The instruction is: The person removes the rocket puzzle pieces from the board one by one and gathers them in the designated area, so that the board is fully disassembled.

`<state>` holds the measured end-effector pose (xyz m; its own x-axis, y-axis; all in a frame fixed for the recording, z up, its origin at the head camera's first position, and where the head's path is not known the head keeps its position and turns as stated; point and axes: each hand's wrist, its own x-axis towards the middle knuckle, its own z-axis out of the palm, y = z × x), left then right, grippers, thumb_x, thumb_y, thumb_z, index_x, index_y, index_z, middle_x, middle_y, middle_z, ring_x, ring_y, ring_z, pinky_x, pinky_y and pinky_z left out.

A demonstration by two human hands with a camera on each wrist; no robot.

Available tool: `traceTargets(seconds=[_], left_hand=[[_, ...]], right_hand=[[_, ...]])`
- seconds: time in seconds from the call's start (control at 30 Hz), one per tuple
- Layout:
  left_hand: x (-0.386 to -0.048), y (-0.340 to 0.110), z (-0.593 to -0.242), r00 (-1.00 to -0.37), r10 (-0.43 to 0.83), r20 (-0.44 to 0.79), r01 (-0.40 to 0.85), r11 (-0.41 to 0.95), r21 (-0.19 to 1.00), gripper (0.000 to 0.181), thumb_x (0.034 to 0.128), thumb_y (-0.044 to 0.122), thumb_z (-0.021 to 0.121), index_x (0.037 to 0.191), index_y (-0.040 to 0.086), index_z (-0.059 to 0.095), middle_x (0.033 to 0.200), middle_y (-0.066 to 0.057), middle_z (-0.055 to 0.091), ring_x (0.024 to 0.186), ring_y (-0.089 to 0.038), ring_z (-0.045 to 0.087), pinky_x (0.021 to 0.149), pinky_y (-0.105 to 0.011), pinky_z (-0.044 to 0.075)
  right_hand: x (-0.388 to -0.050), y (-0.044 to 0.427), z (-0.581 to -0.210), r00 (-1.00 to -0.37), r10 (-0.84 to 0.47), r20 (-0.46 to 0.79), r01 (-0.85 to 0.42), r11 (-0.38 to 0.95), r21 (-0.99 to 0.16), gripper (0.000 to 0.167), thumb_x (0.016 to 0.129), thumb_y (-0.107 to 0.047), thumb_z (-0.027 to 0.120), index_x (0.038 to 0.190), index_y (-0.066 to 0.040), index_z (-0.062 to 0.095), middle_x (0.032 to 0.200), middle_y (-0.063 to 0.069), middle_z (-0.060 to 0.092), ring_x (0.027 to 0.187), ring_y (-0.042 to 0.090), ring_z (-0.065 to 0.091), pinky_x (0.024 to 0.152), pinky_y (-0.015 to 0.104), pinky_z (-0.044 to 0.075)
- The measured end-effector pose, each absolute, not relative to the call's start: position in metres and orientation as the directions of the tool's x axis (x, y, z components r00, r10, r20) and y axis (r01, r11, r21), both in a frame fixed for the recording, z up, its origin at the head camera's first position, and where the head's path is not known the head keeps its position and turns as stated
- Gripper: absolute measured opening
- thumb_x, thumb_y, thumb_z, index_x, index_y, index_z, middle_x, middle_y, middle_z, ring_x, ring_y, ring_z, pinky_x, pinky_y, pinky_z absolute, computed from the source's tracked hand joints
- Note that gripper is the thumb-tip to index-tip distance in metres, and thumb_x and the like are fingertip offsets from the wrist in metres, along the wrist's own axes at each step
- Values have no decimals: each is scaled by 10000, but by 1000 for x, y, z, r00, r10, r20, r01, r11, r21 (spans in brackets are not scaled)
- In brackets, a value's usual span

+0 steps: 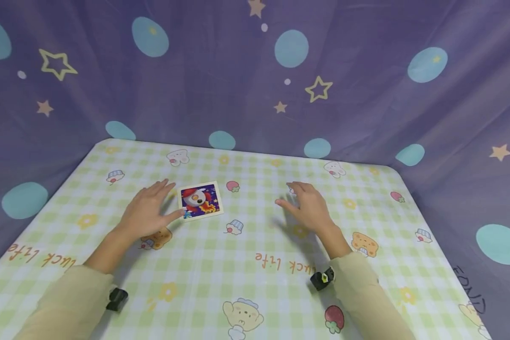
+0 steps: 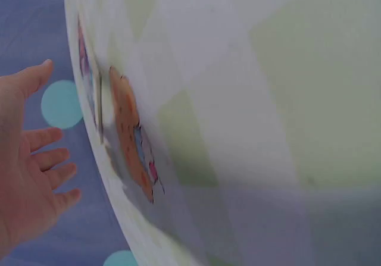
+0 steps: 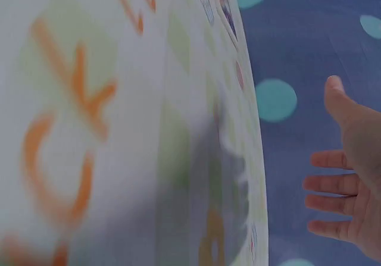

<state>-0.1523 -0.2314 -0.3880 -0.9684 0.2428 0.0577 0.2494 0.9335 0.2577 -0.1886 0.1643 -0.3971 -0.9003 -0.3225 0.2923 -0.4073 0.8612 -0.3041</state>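
Note:
A square picture board [image 1: 200,200] with a cream border lies flat on the table, left of the middle. Its print shows a red and white rocket with flames on dark purple. My left hand [image 1: 146,212] hovers just left of the board, fingers spread and relaxed. In the head view its thumb tip overlaps the board's corner, but the left wrist view shows the hand [image 2: 36,177] apart from the board [image 2: 92,87]. My right hand [image 1: 310,208] is held above the table to the right, holding nothing. Its fingers [image 3: 333,184] are loosely extended in the right wrist view.
A green and white checked cloth [image 1: 204,264] with printed cakes, strawberries and lettering covers the table. Behind it hangs a purple curtain [image 1: 238,71] with stars and dots. Small black devices sit at the left wrist [image 1: 117,299] and right wrist [image 1: 322,279].

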Motion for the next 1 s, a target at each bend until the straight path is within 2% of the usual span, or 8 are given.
traceTargets(seconds=[0.23, 0.47, 0.77, 0.87, 1.0], left_hand=[[-161, -213, -403, -953, 293, -80, 254, 913, 319, 837, 893, 517, 592, 1471, -28, 329, 1551, -273, 265, 1422, -465, 274, 1172, -594, 258], [-169, -211, -405, -947, 294, -128, 239, 914, 327, 781, 919, 442, 572, 1478, -35, 308, 1561, -257, 253, 1409, -489, 279, 1150, -607, 290], [-174, -214, -408, -939, 315, -136, 260, 912, 317, 759, 936, 416, 551, 1491, -26, 282, 1562, -251, 258, 1376, -520, 313, 1105, -625, 341], [-176, -215, -407, -938, 324, -122, 273, 909, 314, 741, 941, 385, 551, 1486, -39, 283, 1551, -263, 274, 1376, -515, 317, 1127, -618, 315], [-178, -217, -405, -934, 342, -106, 296, 903, 310, 719, 949, 346, 548, 1479, -60, 281, 1538, -279, 290, 1400, -471, 312, 1179, -590, 244]], right_hand=[[-195, 110, -409, -871, -451, 194, -490, 812, -316, 603, 889, -501, 618, 1298, -61, 575, 1339, 143, 594, 1268, 305, 542, 1073, 428, 468], [-207, 50, -415, -808, -584, 79, -576, 753, -319, 594, 912, -461, 609, 1357, -75, 529, 1423, 103, 533, 1346, 254, 481, 1148, 370, 398], [-220, 2, -417, -738, -675, 5, -646, 705, -293, 574, 936, -393, 602, 1416, -105, 476, 1491, 83, 466, 1399, 212, 429, 1137, 353, 416], [-225, -4, -417, -727, -686, -11, -644, 688, -336, 555, 951, -358, 585, 1426, -100, 461, 1517, 80, 430, 1428, 213, 388, 1162, 344, 384], [-230, -8, -417, -709, -705, -32, -639, 660, -395, 538, 954, -314, 589, 1426, -90, 461, 1524, 88, 420, 1408, 216, 417, 1170, 327, 370]])
